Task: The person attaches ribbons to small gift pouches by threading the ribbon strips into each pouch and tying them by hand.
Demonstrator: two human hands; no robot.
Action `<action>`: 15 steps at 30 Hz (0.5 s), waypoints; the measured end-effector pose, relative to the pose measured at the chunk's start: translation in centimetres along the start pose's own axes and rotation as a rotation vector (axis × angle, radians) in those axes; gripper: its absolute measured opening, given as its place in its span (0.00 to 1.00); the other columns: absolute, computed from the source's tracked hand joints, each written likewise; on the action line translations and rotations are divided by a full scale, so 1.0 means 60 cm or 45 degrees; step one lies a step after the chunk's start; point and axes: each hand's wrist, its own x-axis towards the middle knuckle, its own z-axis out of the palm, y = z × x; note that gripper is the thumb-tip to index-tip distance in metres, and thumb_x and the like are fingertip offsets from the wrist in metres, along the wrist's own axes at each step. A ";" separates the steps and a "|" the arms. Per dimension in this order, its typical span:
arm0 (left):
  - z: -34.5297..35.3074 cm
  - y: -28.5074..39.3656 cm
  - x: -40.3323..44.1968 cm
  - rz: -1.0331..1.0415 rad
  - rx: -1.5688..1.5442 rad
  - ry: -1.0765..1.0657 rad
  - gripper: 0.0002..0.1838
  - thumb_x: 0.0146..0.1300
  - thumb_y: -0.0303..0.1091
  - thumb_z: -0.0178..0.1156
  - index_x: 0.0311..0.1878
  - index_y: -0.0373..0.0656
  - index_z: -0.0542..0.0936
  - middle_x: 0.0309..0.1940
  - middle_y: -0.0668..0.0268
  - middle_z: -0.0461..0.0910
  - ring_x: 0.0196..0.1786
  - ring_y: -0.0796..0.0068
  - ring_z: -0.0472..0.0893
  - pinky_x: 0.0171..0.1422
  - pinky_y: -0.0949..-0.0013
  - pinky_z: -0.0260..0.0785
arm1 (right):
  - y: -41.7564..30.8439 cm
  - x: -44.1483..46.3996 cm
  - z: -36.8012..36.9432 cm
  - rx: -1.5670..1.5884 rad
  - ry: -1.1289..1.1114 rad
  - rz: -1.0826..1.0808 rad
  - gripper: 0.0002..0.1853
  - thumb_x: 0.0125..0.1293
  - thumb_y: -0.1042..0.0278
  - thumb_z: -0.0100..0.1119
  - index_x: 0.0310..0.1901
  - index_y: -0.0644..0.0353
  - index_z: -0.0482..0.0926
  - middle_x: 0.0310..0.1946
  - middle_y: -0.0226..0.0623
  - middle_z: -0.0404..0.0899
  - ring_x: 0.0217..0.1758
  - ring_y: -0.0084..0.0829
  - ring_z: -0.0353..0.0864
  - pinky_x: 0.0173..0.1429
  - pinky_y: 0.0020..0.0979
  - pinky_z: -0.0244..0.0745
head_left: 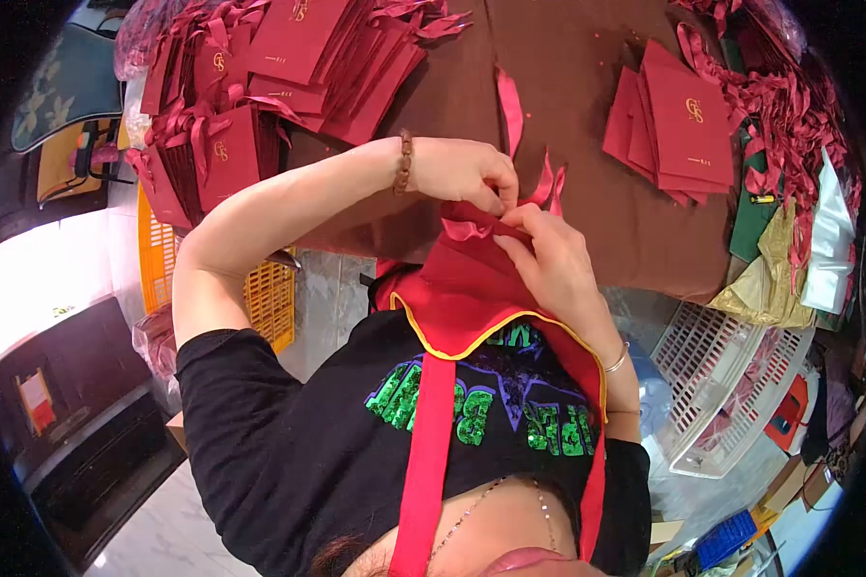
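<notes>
A dark red paper gift bag (462, 262) is at the table's near edge, in front of my red apron with yellow trim (471, 332). My left hand (464, 175), with a beaded bracelet at the wrist, pinches at the bag's top edge, where its ribbon is. Close against it, my right hand (553, 252) has thumb and fingers closed on the bag's top edge. A loop of pink-red ribbon (466, 230) hangs over the bag's side, and ribbon ends (548, 185) stick up beyond my fingers. My fingers partly hide the spot they grip.
Stacks of red gift bags (303, 58) with ribbons fill the table's left side. Another small stack (683, 125) lies at right, beside a heap of ribbons (789, 106). A loose ribbon (510, 111) lies on the brown tablecloth (558, 58). White (731, 385) and yellow crates (269, 298) stand below.
</notes>
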 end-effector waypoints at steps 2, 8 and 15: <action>-0.006 0.006 -0.003 -0.031 0.052 -0.082 0.10 0.59 0.33 0.57 0.35 0.35 0.78 0.37 0.59 0.78 0.43 0.62 0.76 0.48 0.65 0.66 | 0.000 -0.002 0.003 -0.025 -0.009 -0.018 0.10 0.55 0.73 0.63 0.38 0.62 0.74 0.31 0.44 0.79 0.35 0.44 0.80 0.38 0.36 0.75; -0.009 -0.025 0.007 -0.047 0.024 -0.344 0.10 0.58 0.33 0.57 0.36 0.34 0.79 0.36 0.60 0.78 0.40 0.68 0.76 0.46 0.66 0.67 | -0.003 0.002 0.002 -0.010 -0.039 -0.040 0.09 0.55 0.73 0.63 0.37 0.62 0.75 0.30 0.44 0.79 0.34 0.43 0.80 0.38 0.36 0.74; -0.004 -0.013 0.008 -0.234 0.177 0.599 0.11 0.62 0.37 0.56 0.36 0.39 0.80 0.35 0.60 0.77 0.41 0.67 0.78 0.47 0.68 0.69 | 0.004 0.009 -0.004 0.137 -0.115 -0.008 0.10 0.56 0.73 0.63 0.39 0.63 0.75 0.31 0.44 0.80 0.33 0.43 0.80 0.38 0.35 0.75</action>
